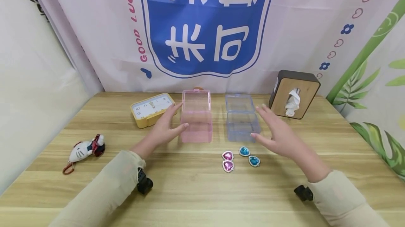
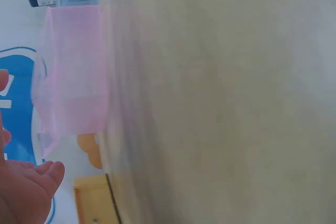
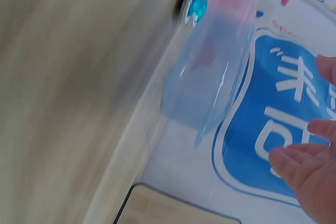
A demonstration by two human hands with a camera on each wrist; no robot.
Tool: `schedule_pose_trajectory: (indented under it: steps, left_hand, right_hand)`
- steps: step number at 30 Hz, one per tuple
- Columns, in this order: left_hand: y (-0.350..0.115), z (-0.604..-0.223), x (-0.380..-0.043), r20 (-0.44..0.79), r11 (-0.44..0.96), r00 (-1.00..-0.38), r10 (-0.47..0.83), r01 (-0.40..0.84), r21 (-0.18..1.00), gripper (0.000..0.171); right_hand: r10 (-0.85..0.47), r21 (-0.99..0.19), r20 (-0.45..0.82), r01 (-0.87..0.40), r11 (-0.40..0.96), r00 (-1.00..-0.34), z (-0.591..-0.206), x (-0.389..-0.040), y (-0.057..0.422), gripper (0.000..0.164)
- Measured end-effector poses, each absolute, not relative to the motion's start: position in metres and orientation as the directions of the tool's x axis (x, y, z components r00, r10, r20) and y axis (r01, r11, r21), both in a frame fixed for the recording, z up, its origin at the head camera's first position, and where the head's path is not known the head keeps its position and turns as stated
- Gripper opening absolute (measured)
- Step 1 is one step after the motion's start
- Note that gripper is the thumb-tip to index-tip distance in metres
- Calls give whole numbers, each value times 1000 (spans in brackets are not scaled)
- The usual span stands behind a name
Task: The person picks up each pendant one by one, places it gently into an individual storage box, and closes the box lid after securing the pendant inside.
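A clear pink plastic box (image 1: 196, 135) stands on the table with its lid raised at the back. To its right is a clear blue box (image 1: 243, 135), its lid also up. My left hand (image 1: 164, 128) hovers at the pink box's left side, thumb and fingers spread and holding nothing. At the blue box's right side is my right hand (image 1: 278, 134), also spread and without anything in it. In front of the boxes lie two pink heart gems (image 1: 228, 166) and two blue teardrop gems (image 1: 254, 161), all with sparkling rims.
A yellow clock (image 1: 148, 118) sits behind my left hand. Over at the left lies a white plush keychain (image 1: 83, 151) with a red clip. A tissue box (image 1: 295, 95) with a wooden front stands at the back right, before a printed cloth (image 1: 120, 69).
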State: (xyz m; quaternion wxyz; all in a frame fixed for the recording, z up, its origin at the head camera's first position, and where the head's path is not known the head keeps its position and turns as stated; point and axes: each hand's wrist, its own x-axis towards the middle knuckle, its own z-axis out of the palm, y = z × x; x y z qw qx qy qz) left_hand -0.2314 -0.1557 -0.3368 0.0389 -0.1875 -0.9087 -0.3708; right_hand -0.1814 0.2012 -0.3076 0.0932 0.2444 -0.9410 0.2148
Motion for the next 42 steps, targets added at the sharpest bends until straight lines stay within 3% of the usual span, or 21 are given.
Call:
schedule_pose_trajectory:
  steps: [7, 17, 26, 36, 42]
  left_hand:
    - [-157, -346, -235, 172, 562, -939, 297, 318, 764, 71]
    - [-150, -352, -237, 85, 557, -946, 314, 256, 790, 73]
    - [-145, -356, -236, 107, 548, -936, 336, 287, 786, 76]
    - [-144, -363, -235, 74, 544, -954, 291, 228, 807, 78]
    - [-144, -365, -235, 51, 556, -959, 279, 205, 806, 81]
  right_hand:
    - [-502, -369, 319, -593, 716, -804, -315, -174, 185, 71]
    - [-602, -506, 204, -610, 610, -772, -322, -172, 173, 58]
    - [-707, -476, 132, -670, 569, -695, -327, -172, 158, 51]
    - [-772, -545, 39, -661, 516, -635, -334, -175, 150, 47]
    - [-788, -502, 17, -687, 525, -615, -337, -175, 146, 39]
